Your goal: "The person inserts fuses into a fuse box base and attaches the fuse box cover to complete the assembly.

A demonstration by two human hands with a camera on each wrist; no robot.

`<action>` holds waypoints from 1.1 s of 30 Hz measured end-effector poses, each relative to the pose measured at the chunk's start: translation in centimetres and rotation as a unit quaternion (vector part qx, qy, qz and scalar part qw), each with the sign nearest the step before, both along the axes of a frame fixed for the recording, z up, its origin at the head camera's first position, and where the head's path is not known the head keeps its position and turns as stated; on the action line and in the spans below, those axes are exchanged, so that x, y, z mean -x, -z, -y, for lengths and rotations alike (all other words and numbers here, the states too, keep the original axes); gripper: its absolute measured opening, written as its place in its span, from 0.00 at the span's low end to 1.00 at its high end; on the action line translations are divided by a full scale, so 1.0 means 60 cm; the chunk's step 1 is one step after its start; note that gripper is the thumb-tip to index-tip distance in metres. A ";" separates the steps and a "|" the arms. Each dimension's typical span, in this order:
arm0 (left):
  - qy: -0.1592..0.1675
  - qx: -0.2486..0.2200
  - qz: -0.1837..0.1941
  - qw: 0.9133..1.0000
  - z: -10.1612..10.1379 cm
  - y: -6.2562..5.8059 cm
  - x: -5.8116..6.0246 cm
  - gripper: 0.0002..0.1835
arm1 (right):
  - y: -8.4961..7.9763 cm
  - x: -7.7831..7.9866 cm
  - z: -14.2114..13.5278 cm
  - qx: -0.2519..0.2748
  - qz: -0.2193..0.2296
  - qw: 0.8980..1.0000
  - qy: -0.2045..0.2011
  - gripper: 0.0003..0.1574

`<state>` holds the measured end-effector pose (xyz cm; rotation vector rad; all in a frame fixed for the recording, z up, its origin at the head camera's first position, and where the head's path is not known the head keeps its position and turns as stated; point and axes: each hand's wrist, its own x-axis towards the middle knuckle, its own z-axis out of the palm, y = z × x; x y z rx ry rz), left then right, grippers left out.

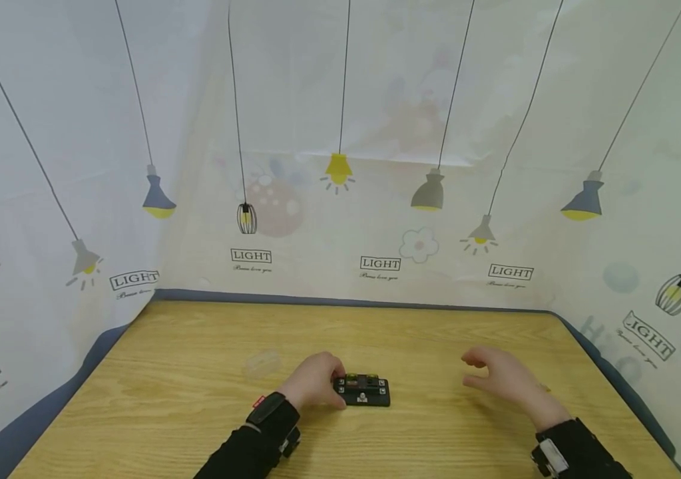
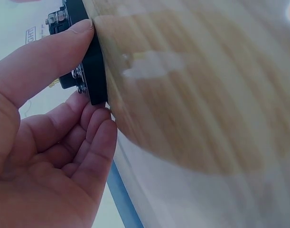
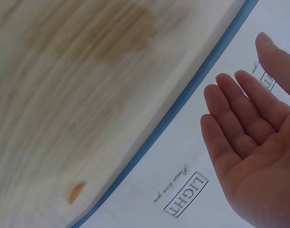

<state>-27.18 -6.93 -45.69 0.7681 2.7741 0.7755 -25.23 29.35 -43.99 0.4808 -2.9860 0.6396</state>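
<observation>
A small black rectangular block (image 1: 367, 397) lies flat on the wooden table, with metal screws and yellow-green bits along its top. My left hand (image 1: 314, 380) grips its left end, thumb at the near side and fingers at the far side. Up close in the left wrist view, the thumb presses the edge of the block's base (image 2: 93, 71) and the other fingers curl at its end. Well to the right, my right hand (image 1: 504, 377) hovers over the table with nothing in it. Its fingers are relaxed and slightly bent, the palm (image 3: 263, 166) showing in the right wrist view.
A clear plastic piece (image 1: 262, 363) sits left of my left hand on the wooden table (image 1: 196, 332). Behind and on both sides hangs a pale cloth (image 1: 316, 86) printed with lamps. An orange-brown mark (image 3: 76, 193) shows near the table's edge.
</observation>
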 end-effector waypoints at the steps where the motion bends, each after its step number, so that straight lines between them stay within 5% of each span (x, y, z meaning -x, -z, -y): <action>1: -0.001 0.001 -0.001 1.000 0.000 0.001 0.000 0.24 | 0.001 -0.002 -0.006 -0.001 0.001 1.000 0.003 0.27; 20: 0.007 -0.008 -0.007 1.000 0.002 0.009 0.002 0.24 | 0.005 -0.030 -0.110 -0.045 0.019 0.998 0.031 0.30; 33: 0.002 -0.005 -0.010 1.000 0.001 0.009 0.004 0.24 | 0.007 -0.032 -0.176 -0.117 -0.011 0.992 0.055 0.28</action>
